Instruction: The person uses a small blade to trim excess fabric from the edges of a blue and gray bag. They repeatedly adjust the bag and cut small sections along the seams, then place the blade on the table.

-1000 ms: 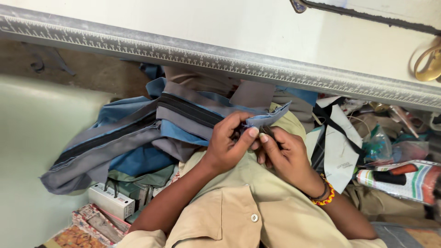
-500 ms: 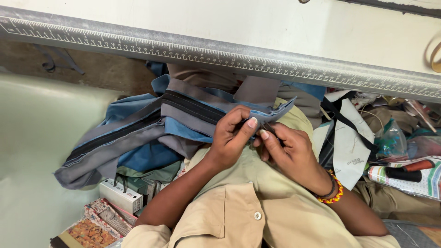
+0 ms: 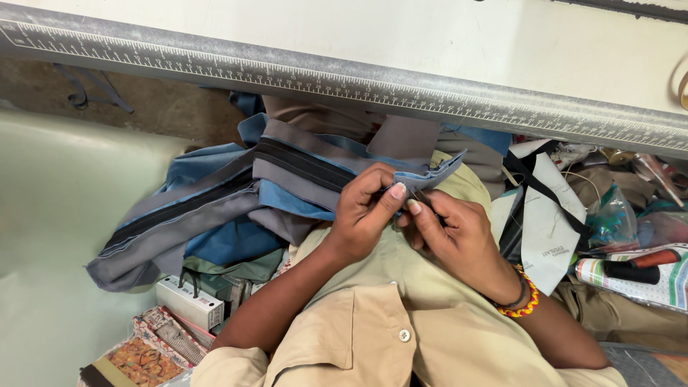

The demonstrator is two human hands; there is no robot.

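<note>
The left hand (image 3: 362, 215) and right hand (image 3: 455, 236) meet at the chest, both pinching the end of a blue-grey fabric panel (image 3: 287, 179). What the fingertips work there is too small to tell. The panel's long black zipper strip (image 3: 215, 197) trails left, apparently still unhandled, below the far metal ruler (image 3: 344, 75).

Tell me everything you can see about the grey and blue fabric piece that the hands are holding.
The fabric piece is a sewn panel of grey and blue cloth with a black strip, perhaps a zipper, along it. It looks like woven bag material. It lies crumpled and folded, spreading from lower left toward the centre, below the long metal ruler. The left hand and right hand pinch its narrow blue-grey end between fingertips, raised over the person's beige shirt. Its left part hangs over clutter.
</note>
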